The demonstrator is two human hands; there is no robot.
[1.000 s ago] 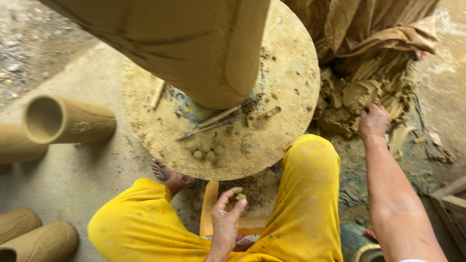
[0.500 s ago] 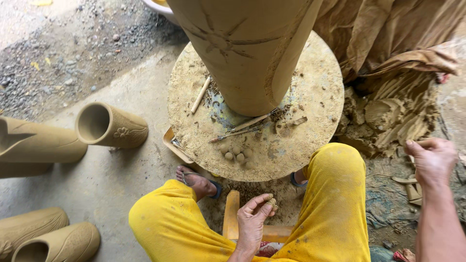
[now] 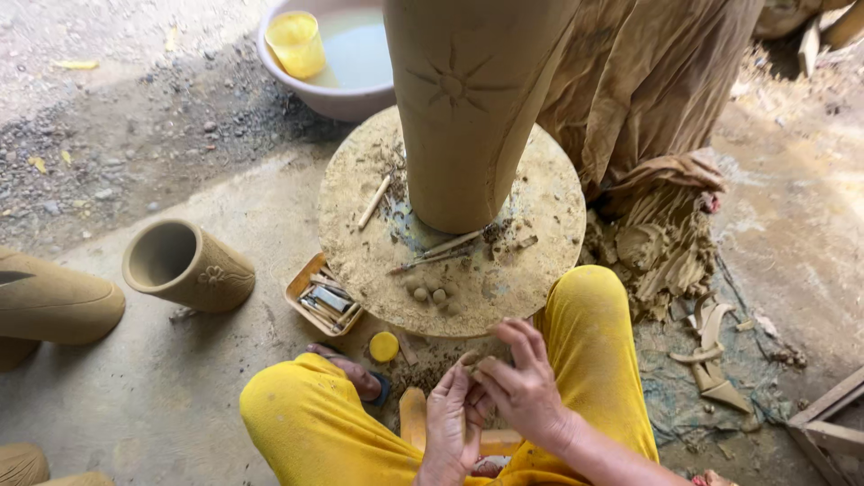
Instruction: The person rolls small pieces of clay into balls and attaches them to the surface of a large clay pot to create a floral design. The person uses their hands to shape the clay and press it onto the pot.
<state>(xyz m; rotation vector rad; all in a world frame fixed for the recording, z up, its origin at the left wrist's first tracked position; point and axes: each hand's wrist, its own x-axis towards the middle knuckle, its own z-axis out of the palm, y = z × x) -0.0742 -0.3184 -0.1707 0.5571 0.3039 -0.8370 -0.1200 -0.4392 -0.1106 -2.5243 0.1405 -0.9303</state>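
the ground is bare grey concrete, dusty and stained, giving way to loose gravel across the upper left of the frame. a brown cloth hangs in the upper right over a heap of wet clay, with curled clay trimmings lying on the floor at right. the biggest thing is a tall unfired clay vase, top centre, carved with a sun mark, standing upright on a round clay-caked turntable. sticks and small clay balls lie on the disc. behind it, top centre-left, sits a basin of cloudy water with a yellow cup in it. at left a smaller clay pot lies tilted on its side, near another pot at the left edge. a small tray of tools rests just beside the disc's lower left rim.

at the bottom centre, between knees in yellow trousers, the left hand and right hand meet, fingers touching. the left palm is turned up and loosely cupped; the right curls over it, fingers bent; something small seems pinched between them, but i cannot tell for sure what.

half a second ago the right hand was out at the right edge near the clay heap; it has come in to join the left. the view has also tipped up, bringing the basin into sight.
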